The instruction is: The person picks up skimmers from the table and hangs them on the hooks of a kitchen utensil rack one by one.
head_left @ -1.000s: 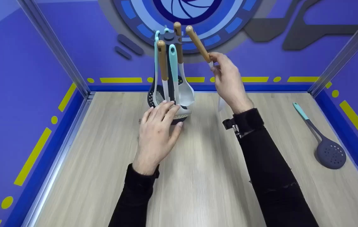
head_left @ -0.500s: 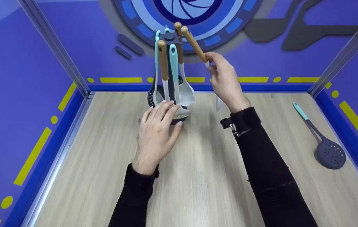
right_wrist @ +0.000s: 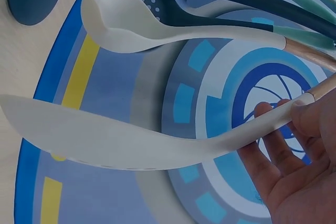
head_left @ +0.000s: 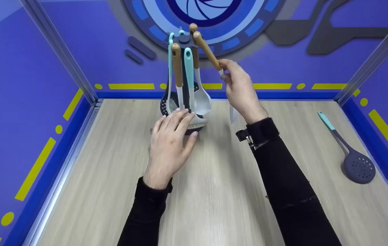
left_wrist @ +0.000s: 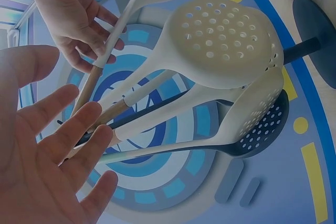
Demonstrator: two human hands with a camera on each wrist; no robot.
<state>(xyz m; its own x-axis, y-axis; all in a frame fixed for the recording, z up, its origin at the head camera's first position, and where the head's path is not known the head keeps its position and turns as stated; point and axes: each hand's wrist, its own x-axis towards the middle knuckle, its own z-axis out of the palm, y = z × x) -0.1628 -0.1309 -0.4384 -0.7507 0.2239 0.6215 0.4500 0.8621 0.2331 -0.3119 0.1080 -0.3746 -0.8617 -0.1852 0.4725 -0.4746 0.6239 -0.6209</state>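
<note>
A utensil stand [head_left: 184, 40] on the wooden table holds several hanging utensils with wooden and teal handles. My left hand [head_left: 171, 135] lies with straight fingers on the stand's base [head_left: 194, 127]. My right hand [head_left: 238, 89] pinches a wooden-handled white slotted turner [head_left: 207, 51], its handle tip close to the stand's top and its white blade [right_wrist: 105, 137] hanging below the hand. In the left wrist view a white skimmer [left_wrist: 220, 43] and a dark skimmer [left_wrist: 265, 129] hang over my open palm [left_wrist: 39, 166].
A dark slotted skimmer with a teal handle [head_left: 349, 153] lies on the table at the right, near the blue wall. Purple walls with yellow marks close in the table [head_left: 214, 191] on three sides.
My right hand has carried the turner leftward, so its wooden handle tip is nearer the stand's top. The left hand has stayed on the base.
</note>
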